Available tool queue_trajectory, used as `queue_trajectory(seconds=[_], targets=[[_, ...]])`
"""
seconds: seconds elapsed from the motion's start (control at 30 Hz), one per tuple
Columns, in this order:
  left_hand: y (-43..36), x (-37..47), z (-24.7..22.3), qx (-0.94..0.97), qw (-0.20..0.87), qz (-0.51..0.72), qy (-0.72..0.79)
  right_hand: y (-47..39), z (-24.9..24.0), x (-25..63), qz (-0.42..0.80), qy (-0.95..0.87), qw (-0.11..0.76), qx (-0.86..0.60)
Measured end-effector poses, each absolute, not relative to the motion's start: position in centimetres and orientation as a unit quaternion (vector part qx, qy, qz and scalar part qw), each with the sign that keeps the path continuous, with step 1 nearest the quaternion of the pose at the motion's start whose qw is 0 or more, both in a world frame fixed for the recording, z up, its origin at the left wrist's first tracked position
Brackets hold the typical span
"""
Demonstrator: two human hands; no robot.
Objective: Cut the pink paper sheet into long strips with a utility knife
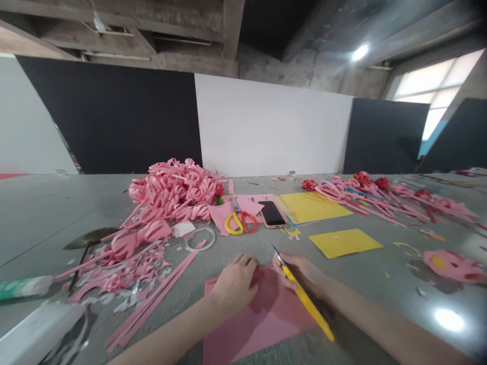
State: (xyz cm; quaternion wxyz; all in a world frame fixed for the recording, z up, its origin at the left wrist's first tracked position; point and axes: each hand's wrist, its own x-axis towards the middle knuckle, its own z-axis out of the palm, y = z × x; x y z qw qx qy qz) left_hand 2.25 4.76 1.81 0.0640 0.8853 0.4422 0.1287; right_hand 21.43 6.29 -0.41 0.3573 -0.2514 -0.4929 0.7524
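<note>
Left hand (236, 281): fingers bent, set down on the far part of a pink sheet (253, 329); whether it pinches the edge I cannot tell from here. Right hand (300, 271): closed round a slim yellow tool (304, 296), its pointed grey metal tip aimed forward, away from the person, its body slanting back across the sheet's right side. The sheet lies on the grey surface directly before the person, beneath both hands; plain pink, matt, flat over its visible part, shadowed under the hands. Left of it, long pink strips (162, 294) lie side by side, near a clear tape ring (200, 239). Beyond the hands: scissors (240, 223) with one yellow and one red loop, then a dark-screened phone (272, 214). To the right, a small yellow sheet (345, 243); farther off at left, a heap of curled pink paper (175, 185).
</note>
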Motion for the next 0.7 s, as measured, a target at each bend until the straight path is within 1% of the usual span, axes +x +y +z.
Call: queue_trajectory(seconds=[0.33,0.7], targets=[[6.3,4.3,2.3,0.878,0.037,0.062,0.474,6.2,-0.5,21.2,0.745,-0.492,0.352,-0.281],[6.7,4.2,1.7,0.865,0.009,0.056,0.499,6.3,-0.5,21.0,0.757,-0.488,0.352,-0.254]])
